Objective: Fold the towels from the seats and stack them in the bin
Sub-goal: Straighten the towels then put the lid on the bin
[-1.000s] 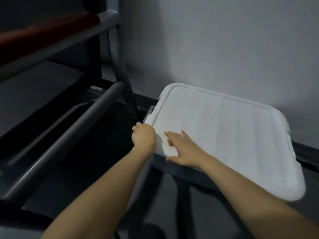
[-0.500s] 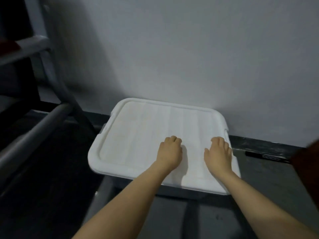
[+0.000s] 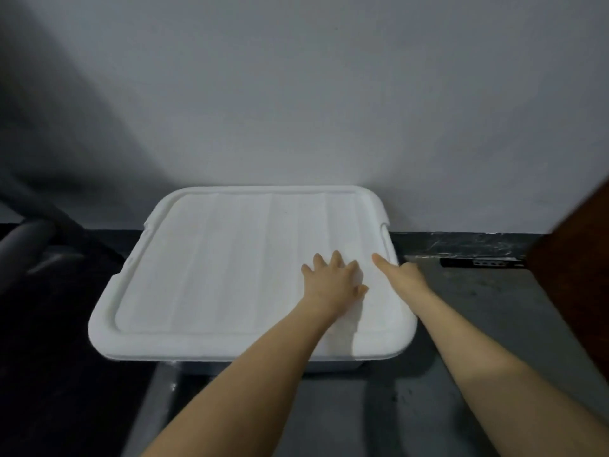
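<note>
A bin with a white ribbed lid (image 3: 230,268) stands on the grey floor against the wall, its grey body (image 3: 333,366) showing only below the front rim. My left hand (image 3: 333,282) lies flat on the right part of the lid, fingers spread. My right hand (image 3: 400,273) is at the lid's right edge near the side latch (image 3: 385,230), thumb stretched over the lid; its fingers are hidden behind the rim. No towel is in view.
A light grey wall (image 3: 313,94) rises right behind the bin. A dark tubular seat frame (image 3: 23,242) is at the left edge. A brown panel (image 3: 573,275) juts in at the right, and a black strip (image 3: 481,262) lies at the wall's foot.
The view swung right, away from the seat frame. Both hands moved from the lid's left corner to its right side; the right hand now sits at the right edge.
</note>
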`<state>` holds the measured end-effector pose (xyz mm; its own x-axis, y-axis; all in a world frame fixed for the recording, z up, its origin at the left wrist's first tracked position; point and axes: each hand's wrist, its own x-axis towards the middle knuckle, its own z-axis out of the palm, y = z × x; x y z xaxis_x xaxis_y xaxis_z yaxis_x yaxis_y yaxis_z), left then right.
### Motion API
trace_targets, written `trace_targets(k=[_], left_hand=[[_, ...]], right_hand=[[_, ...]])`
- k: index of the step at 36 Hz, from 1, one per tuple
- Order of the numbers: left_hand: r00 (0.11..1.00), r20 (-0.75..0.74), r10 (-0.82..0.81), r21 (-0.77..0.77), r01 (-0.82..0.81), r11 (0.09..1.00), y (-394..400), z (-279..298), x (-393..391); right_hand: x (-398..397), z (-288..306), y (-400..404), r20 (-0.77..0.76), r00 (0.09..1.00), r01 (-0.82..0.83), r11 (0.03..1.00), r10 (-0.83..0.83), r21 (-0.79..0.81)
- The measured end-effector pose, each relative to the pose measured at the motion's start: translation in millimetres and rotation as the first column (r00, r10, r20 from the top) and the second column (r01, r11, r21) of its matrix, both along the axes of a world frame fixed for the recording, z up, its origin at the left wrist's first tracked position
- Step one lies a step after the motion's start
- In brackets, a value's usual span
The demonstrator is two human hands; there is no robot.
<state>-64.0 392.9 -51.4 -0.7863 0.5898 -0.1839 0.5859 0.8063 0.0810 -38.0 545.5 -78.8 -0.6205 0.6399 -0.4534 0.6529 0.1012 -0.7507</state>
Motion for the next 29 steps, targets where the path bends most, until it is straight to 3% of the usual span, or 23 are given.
trace_targets(k=[7, 17, 29], left_hand=[[1.0, 0.006, -0.016, -0.036, 0.016, 0.999, 3, 4, -2], [1.0, 0.018, -0.015, -0.052, 0.016, 0.999, 2, 4, -2], [1.0, 0.03, 0.002, -0.048, 0.0, 0.999, -2, 2, -1]], right_hand=[[11, 5, -12, -0.118, 0.991, -0.009, 0.921, 0.059, 0.389], [16, 10, -20, -0.055, 0.991, -0.094, 0.91, 0.126, 0.404], [21, 14, -25, -0.026, 0.986, -0.125, 0.836, 0.164, 0.535]])
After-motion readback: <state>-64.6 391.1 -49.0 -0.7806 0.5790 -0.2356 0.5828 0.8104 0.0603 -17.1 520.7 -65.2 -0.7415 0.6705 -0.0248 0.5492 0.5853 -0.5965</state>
